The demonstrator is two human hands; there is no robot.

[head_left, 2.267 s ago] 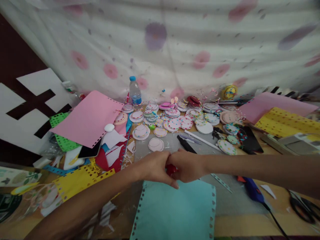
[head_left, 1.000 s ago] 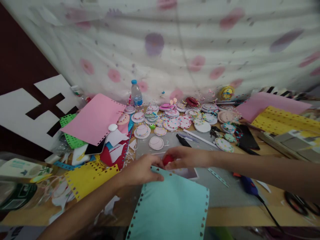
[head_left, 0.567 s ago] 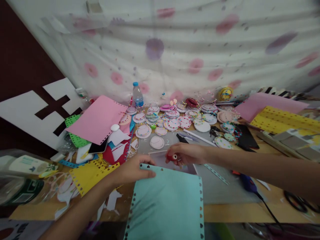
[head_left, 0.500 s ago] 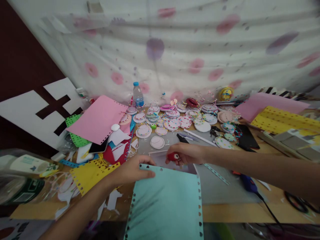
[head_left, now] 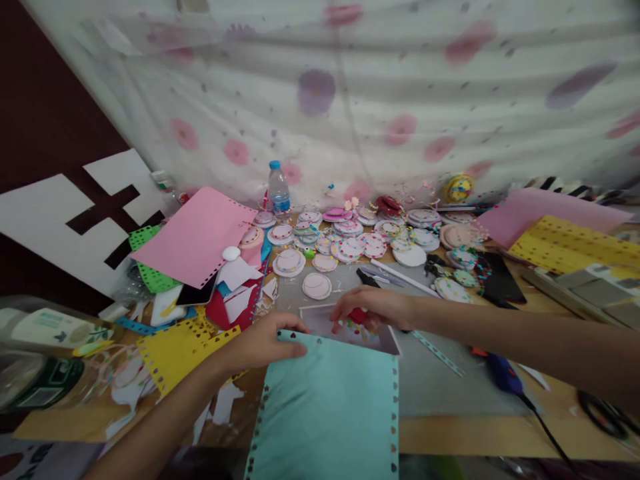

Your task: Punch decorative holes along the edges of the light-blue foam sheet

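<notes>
My left hand (head_left: 273, 340) pinches the top left corner of a teal paper sheet (head_left: 333, 407), which has small shapes punched along its side edges. My right hand (head_left: 370, 308) is curled around a small red craft punch (head_left: 358, 316), partly covered by the fingers. It hovers above a shallow white box (head_left: 393, 340) just beyond the sheet's top edge. Bits of coloured confetti (head_left: 356, 331) show in the box under that hand. The sheet hides the near part of the box.
Several layered paper discs (head_left: 347, 249) fill the back of the table, near a water bottle (head_left: 278, 190). At left lie a pink sheet (head_left: 200, 233) and punched yellow paper (head_left: 185, 350). A glue gun (head_left: 503, 373), scissors (head_left: 603, 413) and a black phone (head_left: 500, 277) lie at right.
The red punch has turned, so its pale round spot no longer shows. The confetti in the box has come into view. My left hand keeps its hold on the sheet.
</notes>
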